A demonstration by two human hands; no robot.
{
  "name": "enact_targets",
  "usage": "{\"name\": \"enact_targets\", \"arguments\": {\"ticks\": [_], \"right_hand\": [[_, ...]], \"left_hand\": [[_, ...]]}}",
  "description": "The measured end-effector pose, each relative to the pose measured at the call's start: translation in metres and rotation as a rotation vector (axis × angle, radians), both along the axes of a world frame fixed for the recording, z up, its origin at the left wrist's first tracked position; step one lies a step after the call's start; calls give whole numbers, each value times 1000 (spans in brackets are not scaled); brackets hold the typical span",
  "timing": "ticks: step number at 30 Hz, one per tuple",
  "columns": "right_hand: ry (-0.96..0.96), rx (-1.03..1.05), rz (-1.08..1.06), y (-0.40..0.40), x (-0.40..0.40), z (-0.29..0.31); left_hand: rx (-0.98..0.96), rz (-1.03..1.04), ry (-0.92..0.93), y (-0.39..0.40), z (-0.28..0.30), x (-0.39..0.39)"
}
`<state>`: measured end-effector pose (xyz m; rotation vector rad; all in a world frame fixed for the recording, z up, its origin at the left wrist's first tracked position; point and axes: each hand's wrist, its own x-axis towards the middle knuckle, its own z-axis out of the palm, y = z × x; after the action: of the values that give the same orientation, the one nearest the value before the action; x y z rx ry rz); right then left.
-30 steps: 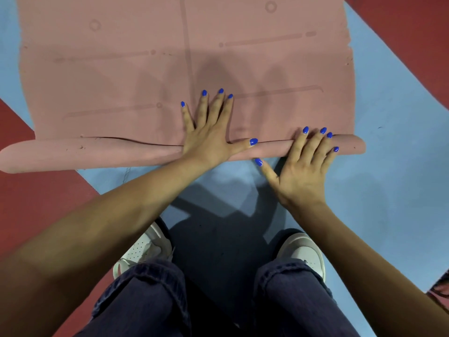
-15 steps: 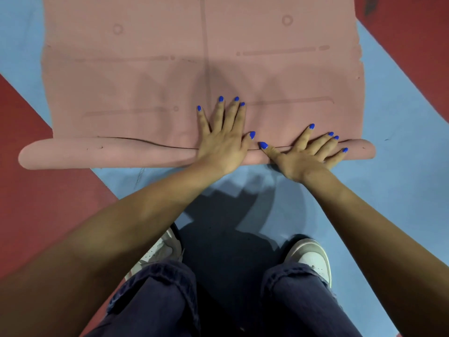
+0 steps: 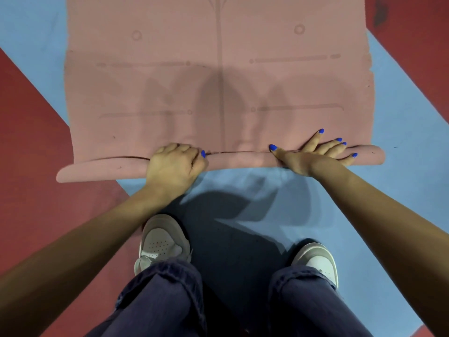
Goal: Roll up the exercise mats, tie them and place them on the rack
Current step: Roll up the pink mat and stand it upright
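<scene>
A pink exercise mat (image 3: pixel 218 81) lies flat on the floor, stretching away from the person, with its near end turned over into a low roll (image 3: pixel 243 160) that runs left to right across the view. The roll is thicker and flatter at its left end, which sticks out past the mat's left edge onto the red floor (image 3: pixel 31 166), and tighter at its right end, which lies on the blue floor (image 3: pixel 401 190).

The left hand (image 3: pixel 173 164) sits on the roll left of centre, fingers curled over its far side and gripping it (only the thumb's blue nail shows, at the seam). The right hand (image 3: pixel 315 155) rests on the roll right of centre with fingers straight and spread, their tips reaching onto the flat mat just beyond, thumb pointing left along the seam; it presses rather than grips.

Faint printed lines and small circles mark the flat part of the mat, and the shadows of the arms fall across it.

Near the bottom, two pale sneakers, the left (image 3: pixel 162 242) and the right (image 3: pixel 318 261), stand on the floor below dark trouser legs (image 3: pixel 165 300).

No container is in view.
</scene>
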<state>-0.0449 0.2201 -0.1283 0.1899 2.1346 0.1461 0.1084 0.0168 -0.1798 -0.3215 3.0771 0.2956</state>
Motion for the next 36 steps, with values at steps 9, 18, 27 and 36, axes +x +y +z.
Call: {"name": "enact_targets", "arguments": {"ticks": [9, 18, 27, 36], "right_hand": [[-1, 12, -11, 1, 0, -6], [31, 8, 44, 2, 2, -6], [-5, 1, 13, -1, 1, 2], [-24, 22, 15, -3, 1, 3]], "left_hand": [[25, 205, -2, 5, -11, 0], [-116, -37, 164, -20, -28, -17], [-385, -156, 137, -46, -18, 30], [-1, 292, 40, -35, -8, 24]]}}
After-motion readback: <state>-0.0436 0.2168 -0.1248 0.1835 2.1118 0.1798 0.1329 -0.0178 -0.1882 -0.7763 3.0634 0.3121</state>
